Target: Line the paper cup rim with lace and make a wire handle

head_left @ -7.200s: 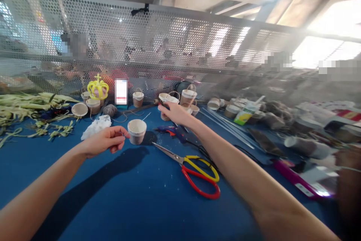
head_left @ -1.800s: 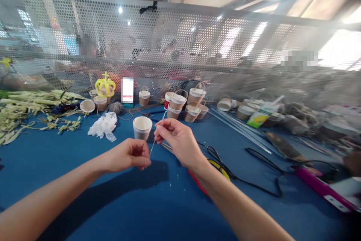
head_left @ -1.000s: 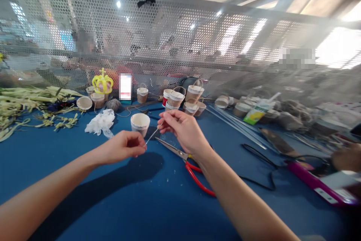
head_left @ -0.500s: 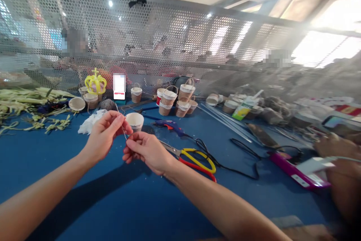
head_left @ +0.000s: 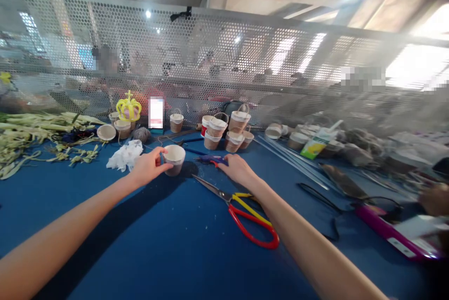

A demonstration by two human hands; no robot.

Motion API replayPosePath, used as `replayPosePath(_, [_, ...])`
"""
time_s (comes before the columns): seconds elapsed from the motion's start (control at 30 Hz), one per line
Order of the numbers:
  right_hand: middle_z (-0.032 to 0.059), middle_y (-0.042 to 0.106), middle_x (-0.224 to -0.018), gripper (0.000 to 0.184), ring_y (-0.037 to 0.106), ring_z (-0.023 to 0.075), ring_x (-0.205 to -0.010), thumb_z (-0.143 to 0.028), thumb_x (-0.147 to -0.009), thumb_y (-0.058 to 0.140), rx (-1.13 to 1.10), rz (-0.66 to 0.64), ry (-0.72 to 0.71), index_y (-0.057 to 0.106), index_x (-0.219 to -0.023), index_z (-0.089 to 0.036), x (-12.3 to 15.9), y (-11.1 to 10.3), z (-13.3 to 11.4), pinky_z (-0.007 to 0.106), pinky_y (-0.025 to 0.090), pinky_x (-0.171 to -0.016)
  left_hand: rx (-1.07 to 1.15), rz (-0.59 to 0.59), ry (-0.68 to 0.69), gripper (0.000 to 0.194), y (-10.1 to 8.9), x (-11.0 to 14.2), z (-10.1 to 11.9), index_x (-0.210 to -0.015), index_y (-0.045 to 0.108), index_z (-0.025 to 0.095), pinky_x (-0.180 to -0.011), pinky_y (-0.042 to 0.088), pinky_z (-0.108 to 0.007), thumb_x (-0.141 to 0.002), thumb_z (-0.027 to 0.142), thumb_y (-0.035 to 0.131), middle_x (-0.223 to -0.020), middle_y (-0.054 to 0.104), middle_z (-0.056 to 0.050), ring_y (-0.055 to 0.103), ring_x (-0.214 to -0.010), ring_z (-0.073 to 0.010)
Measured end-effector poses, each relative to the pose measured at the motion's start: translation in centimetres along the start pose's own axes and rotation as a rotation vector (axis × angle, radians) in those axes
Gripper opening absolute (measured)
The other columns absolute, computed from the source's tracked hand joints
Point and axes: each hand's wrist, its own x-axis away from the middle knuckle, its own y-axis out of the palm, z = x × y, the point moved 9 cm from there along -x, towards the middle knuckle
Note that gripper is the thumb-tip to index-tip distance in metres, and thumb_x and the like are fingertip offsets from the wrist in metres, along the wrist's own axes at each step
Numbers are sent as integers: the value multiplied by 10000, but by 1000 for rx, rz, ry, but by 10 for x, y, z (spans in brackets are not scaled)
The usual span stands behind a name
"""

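My left hand pinches the left side of a small paper cup with a white rim and brownish lower wall, which stands upright on the blue table. My right hand is closed over the handle of a blue glue gun with a red trigger, its nozzle pointing left toward the cup. Scissors with one yellow and one red handle lie below the gun, partly under my right forearm. A crumpled white wad lies beside my left hand. The thin cord seen earlier cannot be made out.
Several small handled buckets are stacked behind the glue gun. Clear glue sticks and a purple power strip lie to the right, with another person's hand nearby. A yellow crown, a phone and dried husks stand or lie at left.
My hands have parted from the thin cord they held together. The left now grips the cup and the right has moved right onto the glue gun. The scissors look turned, and the view has shifted.
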Motion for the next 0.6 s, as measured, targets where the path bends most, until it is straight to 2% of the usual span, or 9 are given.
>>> replayPosePath(0.1, [191, 625, -971, 299, 591, 274, -910, -279, -778, 531, -9, -6, -52, 617, -980, -76, 3, -3, -14, 318, 419, -759, -27, 105, -48, 341, -15, -9, -6, -1008, 522, 156, -491, 318, -219, -778, 405, 479, -495, 446, 60, 437, -474, -115])
replayPosePath(0.17, [169, 624, -1002, 290, 596, 255, -906, -281, -795, 509, -35, -7, -90, 617, -991, -97, 4, -9, -26, 305, 422, -772, -99, 176, -121, 329, -31, -20, -17, -951, 549, 140, -489, 324, -229, -818, 404, 405, -521, 486, 32, 457, -496, -124])
replayPosePath(0.27, [145, 614, -1054, 287, 583, 239, -947, -290, -813, 485, -93, 6, -147, 611, -1005, -117, 8, -17, -45, 303, 417, -814, -220, 150, -217, 256, -37, -46, -40, -834, 596, 123, -560, 385, -257, -793, 351, 486, -638, 581, -23, 533, -614, -159])
replayPosePath(0.33, [123, 619, -1057, 277, 585, 224, -948, -296, -810, 491, -136, -2, -190, 610, -1002, -135, 12, -18, -57, 293, 429, -807, -291, 61, -270, 224, -26, -65, -58, -811, 610, 114, -647, 438, -289, -775, 326, 551, -741, 615, -44, 569, -709, -181])
replayPosePath(0.43, [93, 647, -1007, 255, 606, 204, -901, -303, -797, 509, -191, -39, -249, 627, -964, -151, 22, -17, -72, 281, 453, -774, -368, -76, -333, 260, 1, -84, -80, -1061, 534, 156, -766, 482, -367, -845, 295, 490, -1080, 553, -65, 561, -915, -194])
replayPosePath(0.53, [100, 641, -1026, 257, 601, 205, -914, -295, -794, 512, -232, -57, -268, 627, -964, -140, 30, -18, -77, 295, 457, -783, -408, -140, -365, 297, 22, -94, -90, -1104, 507, 161, -779, 477, -374, -831, 279, 519, -1109, 535, -77, 550, -960, -207])
replayPosePath(0.6, [108, 636, -1034, 258, 594, 214, -929, -291, -788, 517, -284, -75, -265, 625, -964, -136, 33, -19, -75, 316, 455, -792, -411, -154, -362, 299, 27, -96, -90, -1101, 508, 159, -776, 477, -370, -827, 277, 527, -1101, 537, -78, 551, -960, -206])
